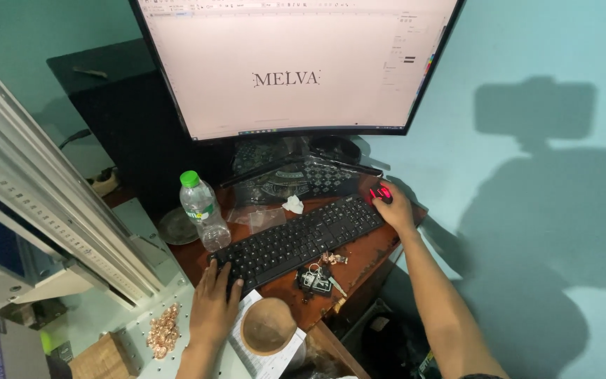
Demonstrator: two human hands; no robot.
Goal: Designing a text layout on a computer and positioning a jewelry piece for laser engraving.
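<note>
My left hand (pixel 213 303) rests flat on the near left corner of a black keyboard (pixel 301 239), fingers spread on the keys. My right hand (pixel 394 208) is cupped over a black mouse with a red glow (pixel 381 192) at the far right of the brown desk (pixel 369 254). A large curved monitor (pixel 296 63) stands behind the keyboard, showing a white page with one short word in the middle.
A clear water bottle with a green cap (pixel 203 210) stands left of the keyboard beside a round dish (pixel 177 226). A bunch of keys (pixel 319 277), a wooden bowl (pixel 268 326) on paper and several copper-coloured pieces (pixel 163 330) lie near. A grey machine frame (pixel 50 210) fills the left.
</note>
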